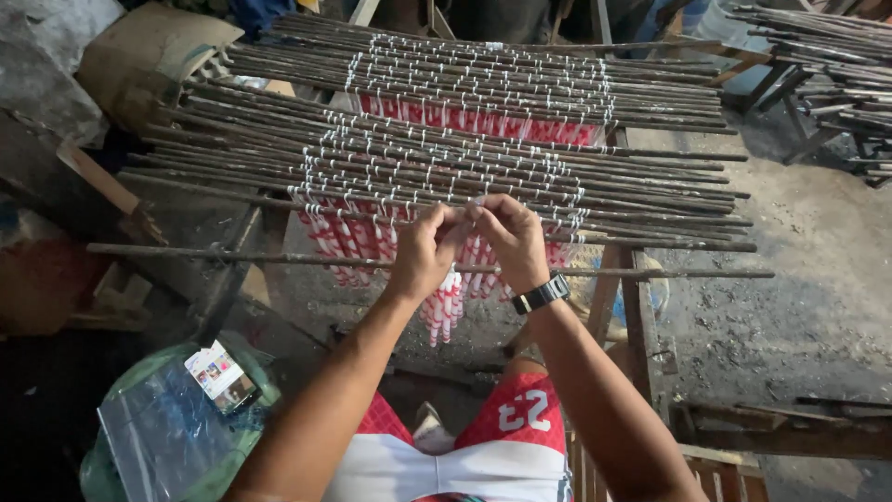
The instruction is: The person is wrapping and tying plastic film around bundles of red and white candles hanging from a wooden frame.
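My left hand and my right hand meet fingertip to fingertip over a thin dark stick that lies across the front of a rack. Both pinch white string at the top of a bunch of red-and-white candles that hangs below the stick. A black wristwatch sits on my right wrist. Behind my hands, several rows of dark sticks carry more hanging red-and-white candles tied with white loops.
A wooden trestle holds the rack. A green tub covered with clear plastic has a phone lying on it at lower left. A second stack of sticks rests at upper right. Grey concrete floor lies to the right.
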